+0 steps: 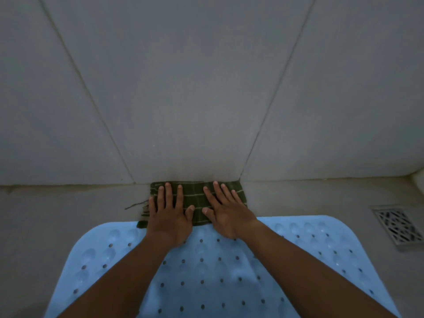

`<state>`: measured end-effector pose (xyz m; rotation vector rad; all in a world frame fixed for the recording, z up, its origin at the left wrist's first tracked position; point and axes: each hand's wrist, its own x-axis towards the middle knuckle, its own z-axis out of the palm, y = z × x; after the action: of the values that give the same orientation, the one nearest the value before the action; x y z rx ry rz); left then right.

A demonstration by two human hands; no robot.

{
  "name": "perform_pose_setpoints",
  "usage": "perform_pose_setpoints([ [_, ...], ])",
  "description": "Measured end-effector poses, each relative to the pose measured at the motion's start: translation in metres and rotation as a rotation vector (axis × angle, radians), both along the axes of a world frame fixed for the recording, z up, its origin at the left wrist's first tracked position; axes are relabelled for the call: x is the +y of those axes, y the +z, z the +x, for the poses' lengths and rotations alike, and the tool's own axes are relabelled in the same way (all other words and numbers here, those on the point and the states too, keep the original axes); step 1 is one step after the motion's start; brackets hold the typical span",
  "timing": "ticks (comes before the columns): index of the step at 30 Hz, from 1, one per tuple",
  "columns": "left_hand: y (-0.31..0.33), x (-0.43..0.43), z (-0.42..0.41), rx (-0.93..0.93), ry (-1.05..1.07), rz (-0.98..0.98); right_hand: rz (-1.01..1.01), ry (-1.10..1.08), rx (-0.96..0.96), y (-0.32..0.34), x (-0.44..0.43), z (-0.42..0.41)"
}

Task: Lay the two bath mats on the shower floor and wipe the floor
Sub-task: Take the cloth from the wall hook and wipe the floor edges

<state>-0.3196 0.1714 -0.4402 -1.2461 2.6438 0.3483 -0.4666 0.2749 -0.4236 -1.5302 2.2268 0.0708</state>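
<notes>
Green checked cloth (198, 201), folded flat on the shower floor (68, 207), hard against the foot of the tiled wall (183, 88) and meeting the far edge of the blue bath mat (206, 276). Pinned under left hand (168, 216) and right hand (226, 214), side by side, fingers straight and spread, gripping nothing. Wiping step, by the look; only one mat in view. Next: push sideways along the bare strip with even pressure, perhaps toward the drain (399, 226), minding the frayed threads.

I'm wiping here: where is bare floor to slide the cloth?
Bare floor lies left of the green cloth, between tiled wall and blue bath mat. Another strip runs right of the cloth to the floor drain. The middle is crowded: left hand and right hand press the cloth.
</notes>
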Motion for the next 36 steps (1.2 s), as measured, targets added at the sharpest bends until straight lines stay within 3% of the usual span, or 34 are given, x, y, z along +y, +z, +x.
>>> perform_pose_setpoints([
  [16,0.010,0.076,-0.103,-0.046,-0.034,0.088,0.020,-0.048,0.049,0.001,0.077,-0.097],
  [36,0.007,0.154,-0.203,0.028,-0.115,0.096,0.002,-0.220,0.071,-0.001,0.158,-0.186],
])
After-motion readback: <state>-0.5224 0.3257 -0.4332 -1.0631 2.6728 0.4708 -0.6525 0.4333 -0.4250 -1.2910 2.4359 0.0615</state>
